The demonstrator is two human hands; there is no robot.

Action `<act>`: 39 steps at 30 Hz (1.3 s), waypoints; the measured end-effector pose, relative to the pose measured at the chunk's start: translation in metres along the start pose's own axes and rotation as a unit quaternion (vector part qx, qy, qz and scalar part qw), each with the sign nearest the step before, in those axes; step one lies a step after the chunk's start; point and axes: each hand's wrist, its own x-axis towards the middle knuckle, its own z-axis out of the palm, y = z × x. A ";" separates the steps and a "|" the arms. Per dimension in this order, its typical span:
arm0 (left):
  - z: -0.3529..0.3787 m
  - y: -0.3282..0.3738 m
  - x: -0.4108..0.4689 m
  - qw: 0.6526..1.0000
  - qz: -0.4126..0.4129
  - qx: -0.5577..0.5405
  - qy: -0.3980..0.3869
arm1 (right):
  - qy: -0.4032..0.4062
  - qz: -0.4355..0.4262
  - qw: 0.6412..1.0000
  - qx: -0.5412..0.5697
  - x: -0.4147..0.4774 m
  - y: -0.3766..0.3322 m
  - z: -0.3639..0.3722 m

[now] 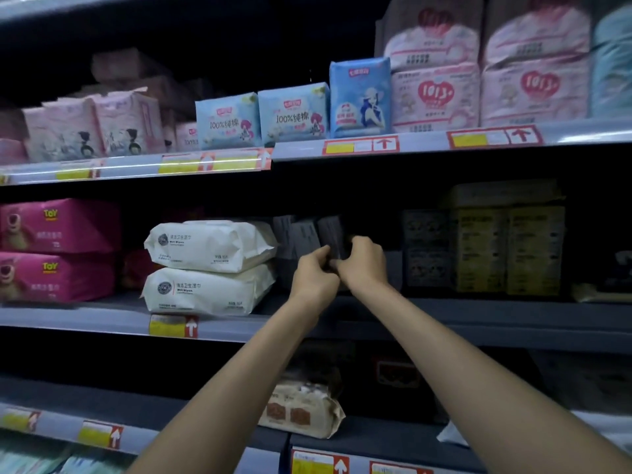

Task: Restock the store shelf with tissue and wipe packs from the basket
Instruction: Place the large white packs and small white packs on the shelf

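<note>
Beige crinkled plastic wraps the soft pack (pixel 301 410) lying on the lower shelf (pixel 393 436), nearest me, beneath two bare forearms that reach upward. Past it, over the middle shelf (pixel 85 318), the left hand (pixel 313 270) and right hand (pixel 364 260) meet with fingers curled, both pinching the lower edge of a dark grey pack (pixel 332 234). That pack is thin and flat. It stands on end, near upright, its long axis running up and down and its broad face to the aisle. The light is too dim to read its print. Two more dark packs (pixel 295 236) stand just beside it on the left. Left again, two plump white wipe packs (pixel 208 246) lie stacked, soft and wrinkled, their long axes running across the shelf. Squared yellow boxes (pixel 506 251) stand to the right. Higher and farther off, glossy pale blue packs (pixel 260 118) line the top shelf (pixel 581 133).
</note>
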 end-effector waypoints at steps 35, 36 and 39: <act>0.013 0.002 -0.178 0.824 0.195 0.508 -0.157 | -0.215 -0.046 0.930 -0.294 -0.180 0.122 -0.187; 0.018 -0.005 -0.186 0.830 0.196 0.496 -0.165 | -0.223 -0.047 0.927 -0.298 -0.190 0.131 -0.189; 0.031 -0.032 -0.212 0.826 0.216 0.487 -0.184 | -0.256 -0.032 0.916 -0.308 -0.218 0.162 -0.188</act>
